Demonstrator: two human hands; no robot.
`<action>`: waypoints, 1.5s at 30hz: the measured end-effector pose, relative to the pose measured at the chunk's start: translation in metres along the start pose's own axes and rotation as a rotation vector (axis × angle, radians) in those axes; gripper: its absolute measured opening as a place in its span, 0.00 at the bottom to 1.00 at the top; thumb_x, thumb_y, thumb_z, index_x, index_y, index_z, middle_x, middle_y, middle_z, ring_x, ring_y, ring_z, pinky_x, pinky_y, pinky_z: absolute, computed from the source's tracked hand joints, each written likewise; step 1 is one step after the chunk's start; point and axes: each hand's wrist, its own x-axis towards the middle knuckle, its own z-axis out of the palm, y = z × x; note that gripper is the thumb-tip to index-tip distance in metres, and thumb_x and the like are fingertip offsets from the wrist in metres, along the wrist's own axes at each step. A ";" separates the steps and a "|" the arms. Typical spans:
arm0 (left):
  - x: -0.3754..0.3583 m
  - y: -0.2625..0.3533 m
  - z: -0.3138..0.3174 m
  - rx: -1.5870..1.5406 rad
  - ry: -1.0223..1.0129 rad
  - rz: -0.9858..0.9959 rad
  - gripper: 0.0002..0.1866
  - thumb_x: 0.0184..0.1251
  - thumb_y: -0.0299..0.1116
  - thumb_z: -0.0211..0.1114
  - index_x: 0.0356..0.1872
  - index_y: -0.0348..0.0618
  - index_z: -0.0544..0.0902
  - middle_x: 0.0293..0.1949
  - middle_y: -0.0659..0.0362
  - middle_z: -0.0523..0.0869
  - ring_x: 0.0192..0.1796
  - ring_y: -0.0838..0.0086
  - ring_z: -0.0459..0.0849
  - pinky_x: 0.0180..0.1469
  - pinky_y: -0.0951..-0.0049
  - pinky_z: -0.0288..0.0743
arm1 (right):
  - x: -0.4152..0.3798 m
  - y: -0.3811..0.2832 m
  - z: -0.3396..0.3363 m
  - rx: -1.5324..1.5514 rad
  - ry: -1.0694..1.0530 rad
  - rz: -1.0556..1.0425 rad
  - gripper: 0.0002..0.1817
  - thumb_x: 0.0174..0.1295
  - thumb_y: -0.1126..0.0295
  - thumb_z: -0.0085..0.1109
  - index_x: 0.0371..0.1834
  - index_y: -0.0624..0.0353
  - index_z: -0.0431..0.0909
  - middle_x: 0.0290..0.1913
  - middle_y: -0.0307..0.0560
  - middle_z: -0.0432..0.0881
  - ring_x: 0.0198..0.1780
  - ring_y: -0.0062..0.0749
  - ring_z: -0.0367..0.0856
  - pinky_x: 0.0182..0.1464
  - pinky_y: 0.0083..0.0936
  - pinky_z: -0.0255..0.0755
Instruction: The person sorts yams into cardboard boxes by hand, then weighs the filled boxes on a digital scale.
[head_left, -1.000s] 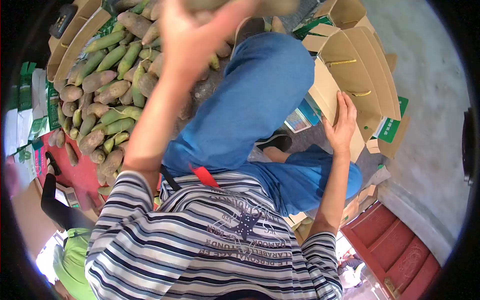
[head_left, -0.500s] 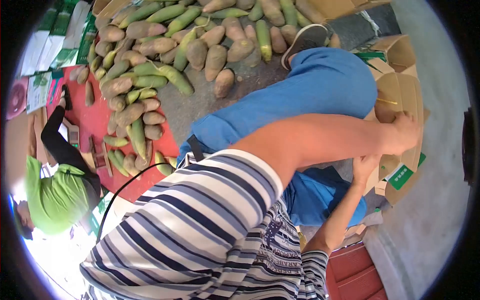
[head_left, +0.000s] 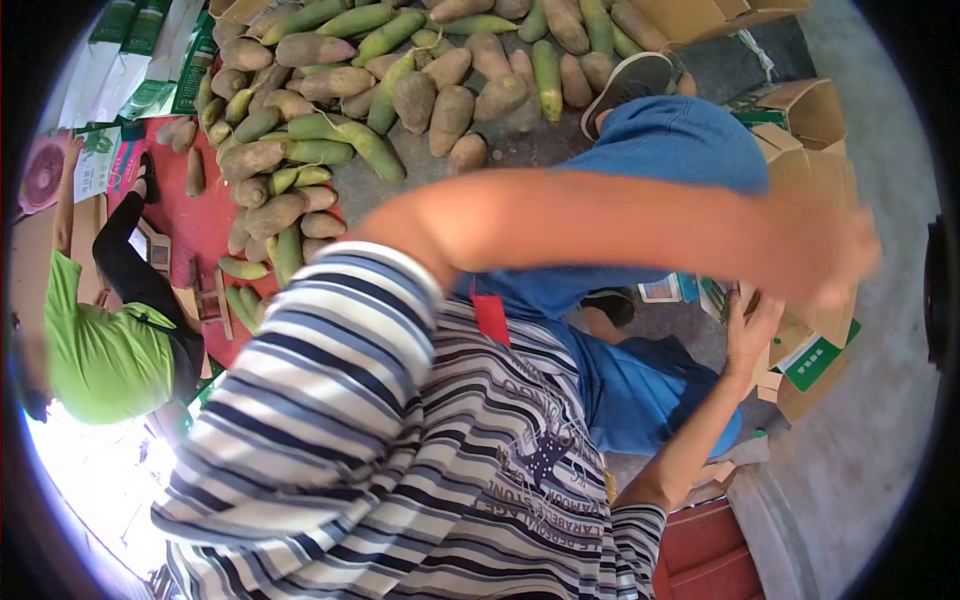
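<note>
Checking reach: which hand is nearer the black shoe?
Right. The right hand is beside the shoe, against the box; the left hand, blurred, is farther, over the box.

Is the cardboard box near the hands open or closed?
Open. The cardboard box has its flaps standing up. One hand is blurred at it, the other hand touches its lower edge. Contents: cannot tell.

Roots heaped on a concrete floor

The grey floor carries a pile of brown and green roots along its far edge, partly on a red mat; cardboard boxes stand at its right side.
</note>
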 end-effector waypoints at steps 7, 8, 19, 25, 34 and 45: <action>-0.297 -0.146 -0.236 0.705 0.171 -0.778 0.23 0.58 0.32 0.67 0.56 0.40 0.77 0.51 0.50 0.81 0.56 0.60 0.79 0.58 0.65 0.72 | 0.005 -0.031 -0.011 0.046 0.057 -0.127 0.33 0.54 0.67 0.64 0.66 0.56 0.71 0.63 0.54 0.73 0.65 0.50 0.69 0.68 0.39 0.61; -0.336 -0.133 -0.267 0.812 0.217 -1.003 0.24 0.57 0.32 0.67 0.56 0.37 0.77 0.52 0.48 0.81 0.57 0.58 0.78 0.59 0.64 0.71 | 0.005 -0.031 -0.011 0.036 0.056 -0.120 0.32 0.54 0.67 0.64 0.66 0.56 0.71 0.63 0.54 0.72 0.65 0.50 0.69 0.68 0.39 0.61; -0.703 -0.054 -0.420 0.531 0.111 -2.388 0.51 0.43 0.52 0.76 0.68 0.36 0.64 0.65 0.44 0.72 0.63 0.55 0.75 0.63 0.59 0.71 | 0.010 -0.031 -0.014 0.029 0.004 -0.100 0.32 0.55 0.68 0.63 0.67 0.56 0.70 0.64 0.54 0.72 0.67 0.49 0.68 0.69 0.39 0.60; -0.660 -0.026 -0.400 0.401 -0.192 -2.238 0.60 0.37 0.55 0.80 0.71 0.38 0.58 0.65 0.43 0.72 0.64 0.55 0.75 0.62 0.63 0.73 | 0.009 -0.031 -0.013 0.010 0.014 -0.069 0.32 0.55 0.69 0.63 0.67 0.55 0.70 0.64 0.54 0.71 0.66 0.49 0.68 0.69 0.39 0.60; -0.546 -0.018 -0.319 0.927 -0.916 -2.158 0.59 0.31 0.62 0.79 0.66 0.39 0.67 0.60 0.43 0.77 0.61 0.56 0.79 0.60 0.60 0.75 | 0.008 -0.036 -0.015 0.043 0.023 -0.065 0.33 0.52 0.70 0.63 0.66 0.55 0.70 0.64 0.55 0.71 0.66 0.50 0.68 0.69 0.39 0.60; -0.414 -0.084 -0.216 -0.008 -0.138 -1.852 0.48 0.43 0.59 0.76 0.56 0.24 0.75 0.49 0.45 0.84 0.50 0.64 0.84 0.53 0.67 0.76 | 0.006 -0.031 -0.012 0.015 0.071 -0.084 0.37 0.45 0.71 0.67 0.66 0.56 0.70 0.63 0.53 0.72 0.64 0.50 0.70 0.66 0.39 0.64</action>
